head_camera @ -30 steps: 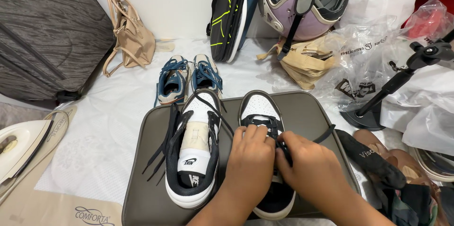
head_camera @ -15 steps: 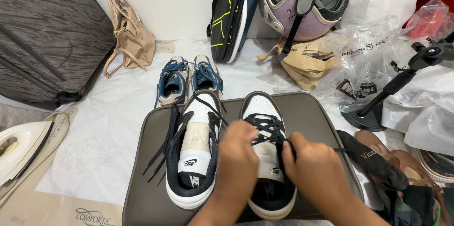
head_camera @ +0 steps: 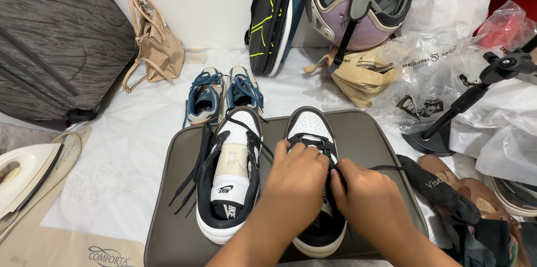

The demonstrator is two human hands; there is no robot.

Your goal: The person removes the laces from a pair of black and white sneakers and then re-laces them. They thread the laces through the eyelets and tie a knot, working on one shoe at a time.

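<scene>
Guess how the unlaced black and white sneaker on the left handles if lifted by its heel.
The left sneaker probably stays stiff: thick rubber sole. Its loose laces hang off the side, so they would likely dangle and drag. The tongue lies open and may flop.

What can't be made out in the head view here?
- Lacing on the right black-and-white sneaker: its middle is hidden under the left hand and right hand.
- Fingers' hold on the thin black lace: fingertips are tucked beneath the hands.
- Cream-coloured clothes iron: cut off by the left edge.
- Lilac-and-grey helmet: top is cut by the upper edge.
- Brown shoes: partly covered by dark cloth.
</scene>
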